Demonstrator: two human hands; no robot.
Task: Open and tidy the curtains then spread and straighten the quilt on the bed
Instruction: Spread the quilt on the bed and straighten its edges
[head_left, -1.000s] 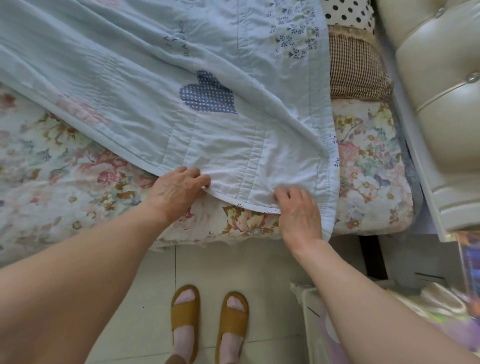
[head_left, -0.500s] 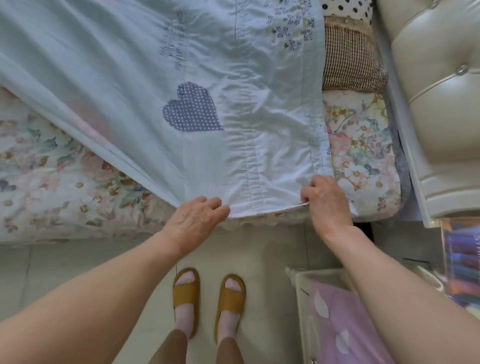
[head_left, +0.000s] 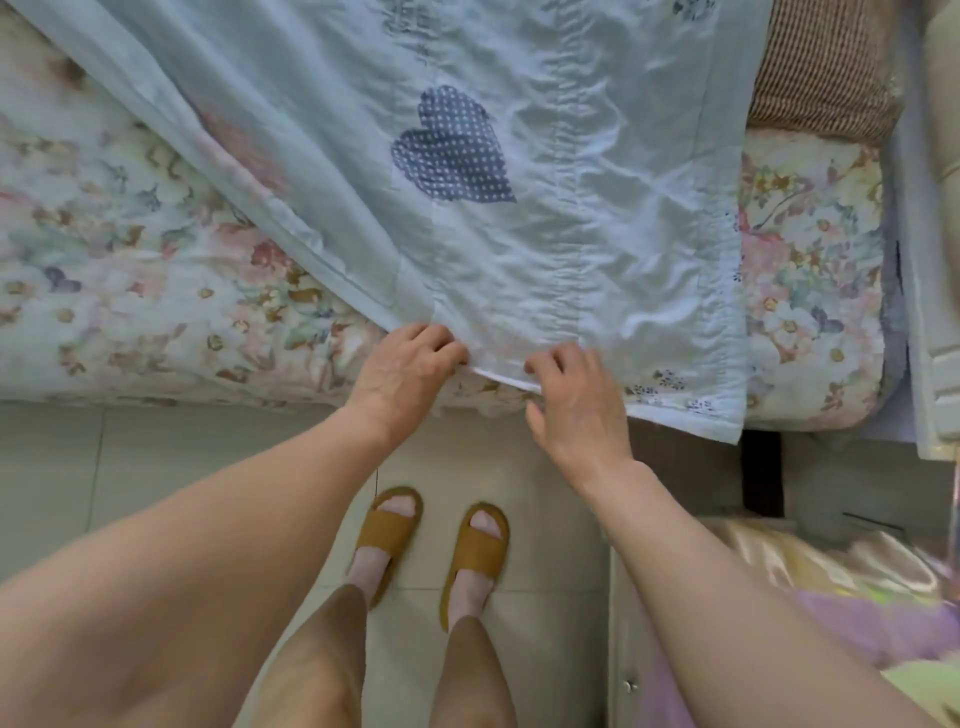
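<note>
A pale blue quilt (head_left: 597, 218) with a dotted navy heart patch lies over the bed (head_left: 130, 270), which has a floral sheet. The quilt's near edge reaches the side of the mattress and its corner hangs down at the right. My left hand (head_left: 405, 374) pinches that near edge with curled fingers. My right hand (head_left: 576, 405) grips the same hem a short way to the right. The two hands are close together at the mattress edge.
A brown checked pillow (head_left: 815, 67) lies at the head of the bed beside a cream padded headboard (head_left: 935, 234). A low white cabinet (head_left: 628, 649) with pale purple and shiny cloth on it stands at my right. My feet in mustard slippers (head_left: 431, 545) are on the tiled floor.
Both hands have pulled the quilt's edge toward the bed's side. My right hand has slid left along the hem, leaving the quilt corner hanging free at the right.
</note>
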